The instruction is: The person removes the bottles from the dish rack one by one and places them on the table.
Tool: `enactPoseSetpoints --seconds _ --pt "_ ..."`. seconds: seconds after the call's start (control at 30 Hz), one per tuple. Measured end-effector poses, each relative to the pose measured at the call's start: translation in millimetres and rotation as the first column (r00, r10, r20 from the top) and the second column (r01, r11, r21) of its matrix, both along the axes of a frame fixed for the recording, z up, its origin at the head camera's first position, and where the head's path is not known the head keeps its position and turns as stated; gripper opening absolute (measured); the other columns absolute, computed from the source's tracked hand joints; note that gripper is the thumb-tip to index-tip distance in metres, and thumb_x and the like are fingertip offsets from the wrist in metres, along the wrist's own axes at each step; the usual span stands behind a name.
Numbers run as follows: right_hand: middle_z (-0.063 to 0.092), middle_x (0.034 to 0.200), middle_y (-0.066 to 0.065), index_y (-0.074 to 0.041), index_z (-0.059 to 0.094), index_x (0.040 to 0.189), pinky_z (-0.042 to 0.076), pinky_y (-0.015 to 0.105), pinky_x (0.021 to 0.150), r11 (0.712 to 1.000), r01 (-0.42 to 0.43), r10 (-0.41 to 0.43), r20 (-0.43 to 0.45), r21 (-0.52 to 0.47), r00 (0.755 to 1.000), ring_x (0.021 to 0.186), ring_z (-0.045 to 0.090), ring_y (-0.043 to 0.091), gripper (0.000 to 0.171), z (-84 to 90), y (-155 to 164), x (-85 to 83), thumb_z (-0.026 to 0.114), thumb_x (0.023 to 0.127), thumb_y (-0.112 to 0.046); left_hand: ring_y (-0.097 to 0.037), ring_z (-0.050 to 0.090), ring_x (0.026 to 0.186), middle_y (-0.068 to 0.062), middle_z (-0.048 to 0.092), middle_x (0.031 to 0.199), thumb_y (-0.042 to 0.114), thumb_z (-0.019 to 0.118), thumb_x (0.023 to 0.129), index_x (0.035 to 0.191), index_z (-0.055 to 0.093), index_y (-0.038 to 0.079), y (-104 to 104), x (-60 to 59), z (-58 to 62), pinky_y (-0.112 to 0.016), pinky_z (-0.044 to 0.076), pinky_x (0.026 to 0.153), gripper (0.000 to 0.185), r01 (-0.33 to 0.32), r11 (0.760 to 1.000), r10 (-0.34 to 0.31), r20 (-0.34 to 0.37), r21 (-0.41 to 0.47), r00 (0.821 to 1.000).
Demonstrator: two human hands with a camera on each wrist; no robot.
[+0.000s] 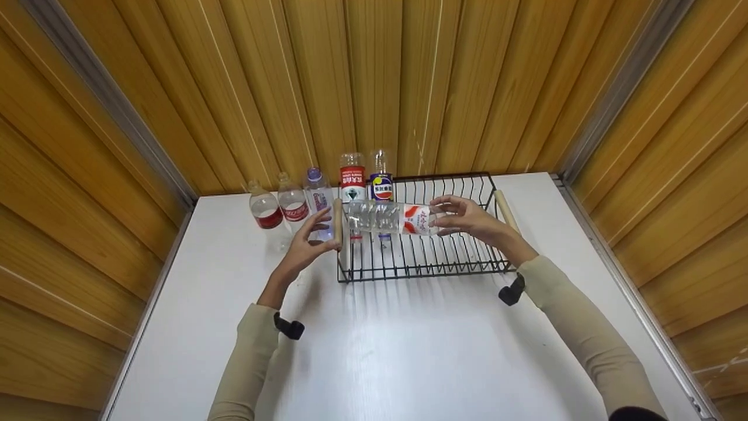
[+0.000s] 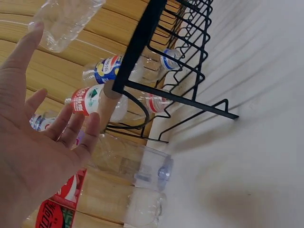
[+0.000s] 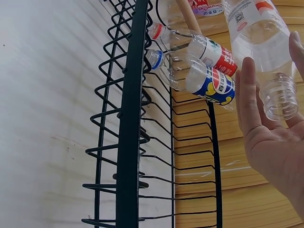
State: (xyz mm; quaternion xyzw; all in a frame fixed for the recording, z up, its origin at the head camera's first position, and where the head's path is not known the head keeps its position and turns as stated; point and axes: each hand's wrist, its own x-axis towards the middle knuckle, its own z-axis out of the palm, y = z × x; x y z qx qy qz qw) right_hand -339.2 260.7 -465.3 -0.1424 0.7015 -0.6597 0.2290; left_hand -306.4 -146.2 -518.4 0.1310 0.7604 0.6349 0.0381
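Note:
My right hand [image 1: 461,217] grips a clear plastic bottle [image 1: 385,218] with a red-and-white label by its neck end. The bottle lies sideways above a black wire rack [image 1: 409,270], its open mouth pointing right and its base left. In the right wrist view, fingers and thumb stand around the bottle's capless neck. My left hand [image 1: 304,242] is spread, with fingers beside the rack's left wooden handle [image 1: 338,225] and close to the bottle's base. Within the rack, a red-labelled bottle [image 1: 353,178] and a blue-labelled bottle [image 1: 381,186] stand upside down, caps lowest.
Left of the rack, two clear bottles with red labels, one outermost [image 1: 269,217] and one nearer [image 1: 295,209], stand beside a purple-capped bottle [image 1: 318,190]. Another wooden handle [image 1: 506,210] closes the rack's right end. Wood-patterned panels [image 1: 374,88] surround the white table [image 1: 362,351].

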Motion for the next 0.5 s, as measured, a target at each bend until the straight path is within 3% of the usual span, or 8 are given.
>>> enactPoseSetpoints --seconds 0.23,0.5 --pt "0.060 0.134 0.007 -0.003 0.054 0.137 0.061 0.034 0.090 0.998 -0.028 0.031 -0.049 0.061 0.998 0.112 0.066 0.021 0.050 2.3 -0.2 1.9 0.074 0.091 -0.005 -0.038 0.042 0.145 -0.012 0.041 0.161 0.022 0.072 0.096 0.159 0.038 0.020 10.2 5.6 24.9 -0.055 0.045 0.112 0.071 0.161 0.986 -0.162 -0.014 -0.050 0.987" --pt "0.058 0.136 0.012 0.000 0.053 0.139 0.060 0.033 0.090 0.989 -0.106 0.114 -0.077 0.099 0.991 0.111 0.064 0.022 0.053 7.3 -1.2 5.5 0.074 0.091 -0.006 -0.039 0.050 0.139 -0.016 0.048 0.156 0.021 0.073 0.095 0.152 0.049 0.014 21.7 6.9 33.7 -0.055 0.048 0.110 0.062 0.293 0.948 -0.294 0.007 -0.124 0.956"
